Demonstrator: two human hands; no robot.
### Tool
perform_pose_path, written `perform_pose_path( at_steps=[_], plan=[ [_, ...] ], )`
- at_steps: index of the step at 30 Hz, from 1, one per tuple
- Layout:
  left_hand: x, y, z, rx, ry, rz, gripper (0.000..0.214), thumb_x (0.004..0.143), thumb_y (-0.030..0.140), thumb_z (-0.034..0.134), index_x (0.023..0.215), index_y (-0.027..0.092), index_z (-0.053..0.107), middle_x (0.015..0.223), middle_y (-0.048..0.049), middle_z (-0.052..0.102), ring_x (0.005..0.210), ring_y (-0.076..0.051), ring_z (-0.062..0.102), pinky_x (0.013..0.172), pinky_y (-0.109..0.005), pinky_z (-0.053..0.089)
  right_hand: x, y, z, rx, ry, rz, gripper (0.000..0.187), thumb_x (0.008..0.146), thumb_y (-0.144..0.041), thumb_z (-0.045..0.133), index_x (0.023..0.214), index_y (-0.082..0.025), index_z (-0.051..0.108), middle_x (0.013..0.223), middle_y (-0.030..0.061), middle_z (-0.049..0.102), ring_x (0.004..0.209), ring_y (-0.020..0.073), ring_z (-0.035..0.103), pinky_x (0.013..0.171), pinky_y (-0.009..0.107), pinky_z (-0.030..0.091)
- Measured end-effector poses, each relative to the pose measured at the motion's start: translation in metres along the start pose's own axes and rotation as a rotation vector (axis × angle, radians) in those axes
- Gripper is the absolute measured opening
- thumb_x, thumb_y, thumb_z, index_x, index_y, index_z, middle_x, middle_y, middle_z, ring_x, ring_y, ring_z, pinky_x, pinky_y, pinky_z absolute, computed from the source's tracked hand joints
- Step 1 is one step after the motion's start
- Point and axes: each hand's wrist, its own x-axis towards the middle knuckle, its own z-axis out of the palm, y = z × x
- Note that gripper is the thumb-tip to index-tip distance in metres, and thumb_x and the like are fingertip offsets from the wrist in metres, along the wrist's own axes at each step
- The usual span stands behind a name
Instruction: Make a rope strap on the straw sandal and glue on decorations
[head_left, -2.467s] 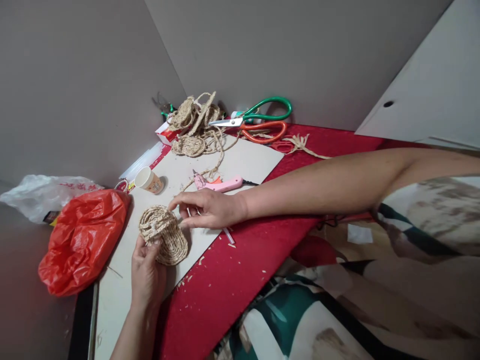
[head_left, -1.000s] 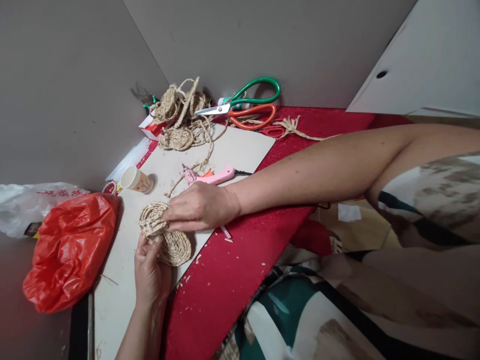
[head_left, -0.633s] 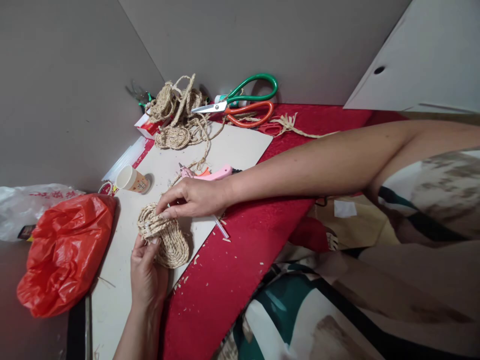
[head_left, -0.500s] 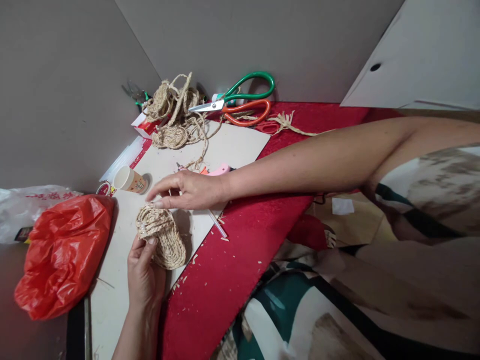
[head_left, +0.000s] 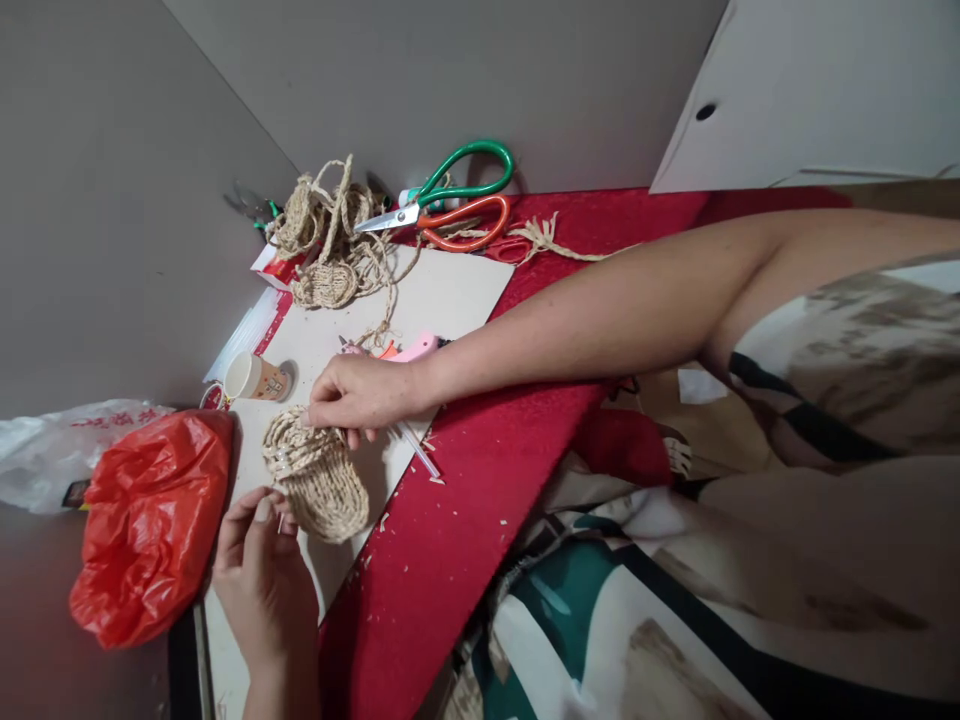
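A small woven straw slipper (head_left: 330, 497) is above the white board (head_left: 442, 285), its upper band towards the cup and its coiled sole towards me. My right hand (head_left: 366, 392) pinches the slipper's band at its far edge, fingers curled over and partly behind it. Clear shiny patches, like glue, show on the band. Just off the slipper's left side, my left hand (head_left: 262, 570) has its thumb and fingertips drawn together; whatever lies between them is too small to make out. A pink glue gun (head_left: 417, 349) lies behind my right wrist, partly hidden.
A paper cup (head_left: 257, 378) lies tipped beside glue sticks (head_left: 244, 335). Large green-and-orange-handled scissors (head_left: 465, 205) rest near braided straw cord (head_left: 326, 220). A red plastic bag (head_left: 154, 530) sits at the left edge. Straw scraps dot the red cloth (head_left: 442, 540).
My left hand has let go of the slipper and drawn back towards me, fingertips together. My right hand has closed from loosely spread fingers onto the slipper's band. The view has shifted slightly.
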Motion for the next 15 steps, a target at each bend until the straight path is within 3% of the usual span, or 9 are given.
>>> perform_pose_path(
  at_steps=[6,11,15],
  plan=[
    [-0.032,0.018,0.007,0.201,0.147,0.105,0.015,0.076,0.029,0.078,0.087,0.021,0.072,0.084,0.0033,0.065,0.079,-0.008,0.056,0.073,-0.016,0.043,0.000,0.005,0.004,0.038,0.054,-0.086,0.032,0.089,-0.020,0.050,0.059,-0.015,0.041,0.047,-0.0043,0.049,0.047,0.0073,0.059,0.040,0.013,0.040],
    [-0.041,0.019,0.024,0.126,0.029,-0.079,0.028,0.071,0.039,0.080,0.085,0.016,0.073,0.068,0.0016,0.062,0.051,-0.006,0.047,0.047,-0.019,0.038,-0.004,0.009,0.008,-0.028,0.101,-0.176,0.032,0.088,-0.019,0.049,0.057,-0.014,0.044,0.047,-0.0041,0.051,0.048,0.0078,0.061,0.041,0.013,0.036],
    [-0.036,0.015,0.035,0.015,0.014,-0.159,0.029,0.062,0.035,0.085,0.078,0.015,0.071,0.062,0.0038,0.058,0.044,-0.004,0.043,0.041,-0.017,0.033,-0.007,0.009,0.012,-0.042,0.096,-0.180,0.033,0.089,-0.017,0.049,0.056,-0.014,0.043,0.048,-0.0037,0.050,0.052,0.0097,0.063,0.042,0.014,0.034]
  ],
)
